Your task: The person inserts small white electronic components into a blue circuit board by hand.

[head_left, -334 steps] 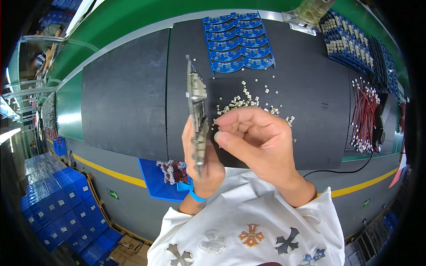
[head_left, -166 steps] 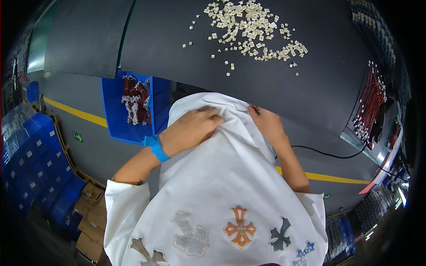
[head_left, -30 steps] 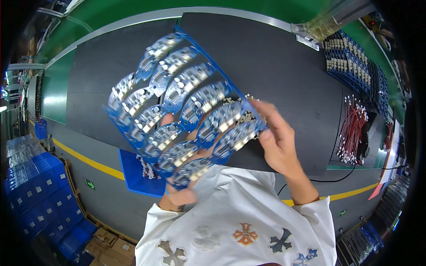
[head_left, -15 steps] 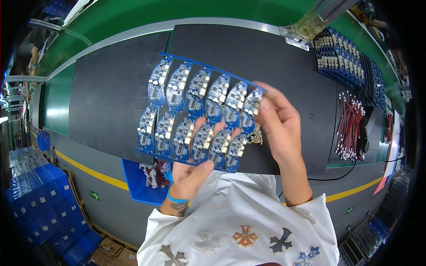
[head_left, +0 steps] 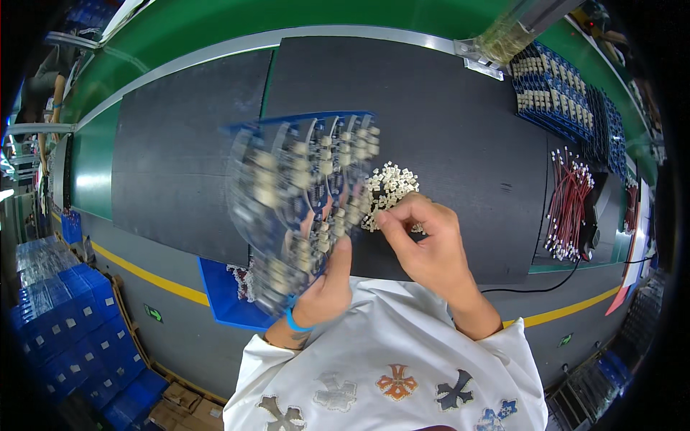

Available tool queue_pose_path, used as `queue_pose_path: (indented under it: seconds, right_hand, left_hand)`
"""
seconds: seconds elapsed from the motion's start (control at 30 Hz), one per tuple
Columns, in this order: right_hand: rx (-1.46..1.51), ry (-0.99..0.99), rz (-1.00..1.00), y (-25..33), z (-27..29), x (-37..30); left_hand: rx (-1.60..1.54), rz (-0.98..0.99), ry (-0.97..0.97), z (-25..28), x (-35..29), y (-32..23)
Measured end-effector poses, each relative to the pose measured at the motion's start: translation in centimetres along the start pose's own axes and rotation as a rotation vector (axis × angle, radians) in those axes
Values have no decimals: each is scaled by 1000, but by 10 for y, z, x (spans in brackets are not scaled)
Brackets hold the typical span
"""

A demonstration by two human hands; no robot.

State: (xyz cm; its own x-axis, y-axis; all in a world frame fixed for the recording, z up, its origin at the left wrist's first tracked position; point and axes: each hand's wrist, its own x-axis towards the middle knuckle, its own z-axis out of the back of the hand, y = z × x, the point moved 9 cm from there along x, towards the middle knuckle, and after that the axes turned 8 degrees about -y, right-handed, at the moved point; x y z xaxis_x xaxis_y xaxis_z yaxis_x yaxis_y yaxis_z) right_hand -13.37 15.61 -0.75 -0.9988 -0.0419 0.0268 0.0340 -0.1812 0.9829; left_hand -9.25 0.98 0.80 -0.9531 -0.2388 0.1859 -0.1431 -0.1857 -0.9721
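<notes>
A blue panel of circuit boards, lined with cream connectors, is tilted and blurred by motion. My left hand is closed round its lower edge, thumb on the front and fingers partly hidden behind it. Just right of the panel lies a pile of small cream connectors on the black mat. At the near side of that pile is my right hand, off the panel, with thumb and forefinger pinched together. Whatever is between those fingertips is too small to make out.
Stacked blue circuit board panels stand at the far right. Nearer on that side lie red wires with white plugs. A blue bin sits below the black mat's near edge. A metal post rises at the back.
My right hand has let go of the panel and moved down to the connector pile. The panel, still in my left hand, has turned and tilted, uncovering more of the pile.
</notes>
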Motion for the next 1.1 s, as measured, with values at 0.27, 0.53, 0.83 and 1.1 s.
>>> queue_pose_path:
  seconds: [0.27,0.53,0.83,1.1]
  right_hand:
    - [-171,-196,127,16,12,6]
    - [294,0,-302,-20,-21,-1]
    - [152,-101,-228,-22,-7,-1]
    - [358,104,-253,-6,-33,1]
  left_hand:
    - [-350,-43,-78,-3,-1,7]
    - [66,-119,23,-13,-8,2]
    - [76,48,-85,2,-5,24]
    - [6,-118,-27,-9,-6,6]
